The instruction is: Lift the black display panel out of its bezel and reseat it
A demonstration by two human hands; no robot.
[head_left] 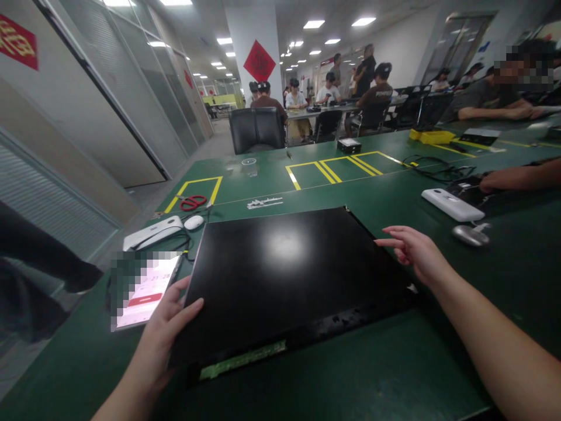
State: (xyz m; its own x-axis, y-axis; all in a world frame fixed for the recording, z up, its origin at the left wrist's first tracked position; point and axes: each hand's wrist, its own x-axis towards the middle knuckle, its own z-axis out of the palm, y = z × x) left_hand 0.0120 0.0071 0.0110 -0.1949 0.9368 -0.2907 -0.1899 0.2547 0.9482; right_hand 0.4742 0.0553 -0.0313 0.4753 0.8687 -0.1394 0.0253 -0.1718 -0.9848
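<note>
A large black display panel (pixel 263 275) lies in front of me, its left side raised and its glossy face reflecting a ceiling light. My left hand (pixel 169 316) grips the panel's left edge, thumb on the face and fingers along the side. At the right edge, my right hand (pixel 412 251) has its index finger stretched out and other fingers partly bent; a fingertip is at the border, and I cannot tell if it touches. A green circuit strip (pixel 243 358) shows along the near edge, beside a dark border strip.
Left on the green table (pixel 350 374) are a lit phone (pixel 149 292), a white power bank (pixel 153 233), a white mouse (pixel 193 223) and red-handled scissors (pixel 193 202). To the right lie another white device (pixel 452 204), a silver mouse (pixel 471 235) and a co-worker's arm (pixel 521 177).
</note>
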